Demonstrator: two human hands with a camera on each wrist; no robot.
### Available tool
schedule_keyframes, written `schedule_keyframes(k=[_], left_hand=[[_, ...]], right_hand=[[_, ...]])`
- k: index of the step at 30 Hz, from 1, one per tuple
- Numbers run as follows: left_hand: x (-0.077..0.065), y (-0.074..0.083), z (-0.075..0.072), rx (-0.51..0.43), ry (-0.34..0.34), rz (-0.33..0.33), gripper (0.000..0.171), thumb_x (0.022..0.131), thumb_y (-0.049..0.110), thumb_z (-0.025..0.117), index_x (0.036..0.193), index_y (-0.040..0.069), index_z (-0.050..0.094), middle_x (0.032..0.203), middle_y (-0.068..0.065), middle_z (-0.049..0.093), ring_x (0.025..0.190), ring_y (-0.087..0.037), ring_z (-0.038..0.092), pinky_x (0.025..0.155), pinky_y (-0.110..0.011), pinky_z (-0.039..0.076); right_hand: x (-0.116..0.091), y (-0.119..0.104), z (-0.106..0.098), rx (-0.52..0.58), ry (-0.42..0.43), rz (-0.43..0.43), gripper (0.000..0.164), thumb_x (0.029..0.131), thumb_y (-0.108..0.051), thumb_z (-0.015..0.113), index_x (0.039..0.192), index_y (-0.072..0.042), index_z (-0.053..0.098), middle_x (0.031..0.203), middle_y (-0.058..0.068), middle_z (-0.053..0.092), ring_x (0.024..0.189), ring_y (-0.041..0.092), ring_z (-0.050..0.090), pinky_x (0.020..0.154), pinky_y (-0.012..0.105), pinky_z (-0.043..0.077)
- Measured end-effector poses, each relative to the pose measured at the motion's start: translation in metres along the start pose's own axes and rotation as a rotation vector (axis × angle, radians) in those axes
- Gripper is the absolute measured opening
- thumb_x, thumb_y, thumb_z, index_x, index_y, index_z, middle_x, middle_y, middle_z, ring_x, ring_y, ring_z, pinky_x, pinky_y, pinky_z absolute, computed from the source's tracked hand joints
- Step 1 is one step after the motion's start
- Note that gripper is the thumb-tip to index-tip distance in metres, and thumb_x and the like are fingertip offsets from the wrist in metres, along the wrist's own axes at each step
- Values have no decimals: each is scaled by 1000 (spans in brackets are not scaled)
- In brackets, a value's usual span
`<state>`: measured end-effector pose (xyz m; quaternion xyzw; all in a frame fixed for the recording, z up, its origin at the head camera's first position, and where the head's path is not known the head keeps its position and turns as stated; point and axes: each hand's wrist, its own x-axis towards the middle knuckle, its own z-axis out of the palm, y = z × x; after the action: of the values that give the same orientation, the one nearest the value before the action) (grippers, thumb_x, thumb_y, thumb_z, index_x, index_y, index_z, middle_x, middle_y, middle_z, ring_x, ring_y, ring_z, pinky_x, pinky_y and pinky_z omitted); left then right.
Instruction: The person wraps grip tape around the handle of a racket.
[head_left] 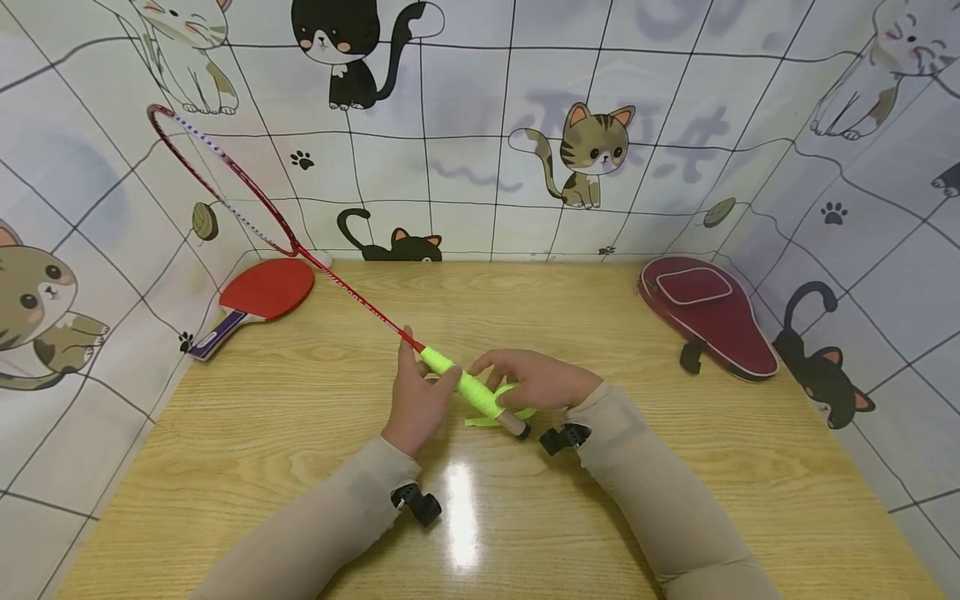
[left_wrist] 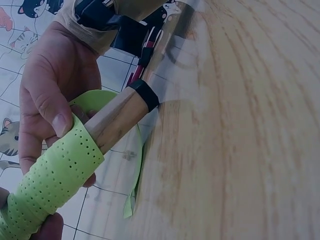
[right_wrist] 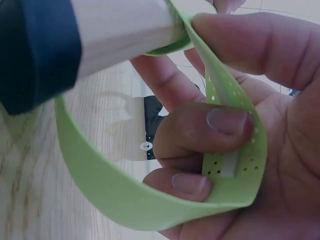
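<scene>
A red and white badminton racket (head_left: 352,292) slants across the table, its head raised at the far left. Light-green perforated grip tape (head_left: 474,393) wraps most of its handle; bare wood (left_wrist: 117,117) and a dark butt cap (left_wrist: 144,95) show at the end. My left hand (head_left: 420,402) grips the wrapped part, thumb on top. At the lower end of the wrap, my right hand (head_left: 543,379) holds the tape. In the right wrist view, its thumb presses the tape (right_wrist: 197,37) by the handle while fingers curl around the loose strip (right_wrist: 125,205), which loops below.
A red table tennis paddle (head_left: 268,289) lies at the back left of the wooden table (head_left: 337,467). At the back right is a dark red paddle case (head_left: 708,321). Cat-patterned sheeting (head_left: 465,108) encloses the back and sides.
</scene>
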<state>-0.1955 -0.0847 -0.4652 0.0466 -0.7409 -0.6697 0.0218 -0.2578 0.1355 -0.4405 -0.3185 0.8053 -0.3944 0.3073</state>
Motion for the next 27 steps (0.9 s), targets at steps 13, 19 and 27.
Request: schedule_keyframes(k=[13, 19, 27], left_hand=[[1, -1, 0, -11, 6, -23, 103, 95, 10, 66, 170, 26, -2, 124, -23, 68, 97, -30, 71, 79, -32, 52], [0, 0, 0, -11, 2, -3, 104, 98, 14, 72, 170, 26, -3, 126, -24, 65, 97, -31, 71, 83, -34, 56], [-1, 1, 1, -15, 13, -12, 103, 95, 7, 65, 170, 19, -4, 131, -26, 65, 102, -33, 72, 83, -33, 55]], right_hand=[[0, 1, 0, 35, -36, -9, 58, 94, -1, 63, 148, -21, 54, 116, 7, 75, 98, 21, 71, 80, 37, 57], [0, 2, 0, 27, -24, -1, 56, 94, -2, 65, 146, -21, 55, 117, 9, 73, 101, 22, 70, 78, 37, 57], [0, 1, -1, 90, -41, 35, 64, 89, 5, 52, 146, -23, 55, 116, 7, 74, 89, 22, 69, 75, 42, 56]])
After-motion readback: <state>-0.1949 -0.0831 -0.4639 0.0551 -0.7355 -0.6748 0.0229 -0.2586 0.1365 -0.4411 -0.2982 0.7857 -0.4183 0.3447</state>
